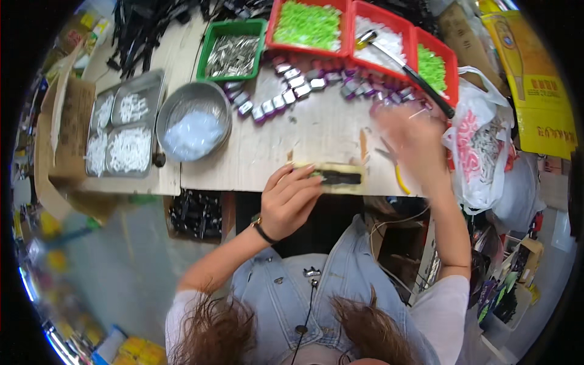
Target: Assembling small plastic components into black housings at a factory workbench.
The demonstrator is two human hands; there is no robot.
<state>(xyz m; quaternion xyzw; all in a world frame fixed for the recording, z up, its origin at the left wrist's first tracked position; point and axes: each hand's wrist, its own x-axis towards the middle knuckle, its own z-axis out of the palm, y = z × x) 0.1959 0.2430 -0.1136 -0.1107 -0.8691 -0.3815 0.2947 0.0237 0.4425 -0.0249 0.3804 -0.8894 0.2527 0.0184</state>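
Note:
At the table's near edge, my left hand [287, 205] has its fingers closed over the left end of a pale block [344, 168]. A long black part [344, 178] lies in this block. My right hand [410, 134] is raised over the right side of the table, smeared by motion; its fingers and anything in them cannot be made out. Close beyond it are small silver-and-purple pieces [288, 97], set out in a curving row. Scissors with a yellow handle [401, 180] lie on the table just below the right hand.
Red bins [351, 30] of green and white bits stand at the back, a black-handled tool [420, 82] across them. A green bin [202, 58] holds metal pieces. Left are a metal bowl [163, 131] and a divided tray [159, 91]; right, a plastic bag [505, 115].

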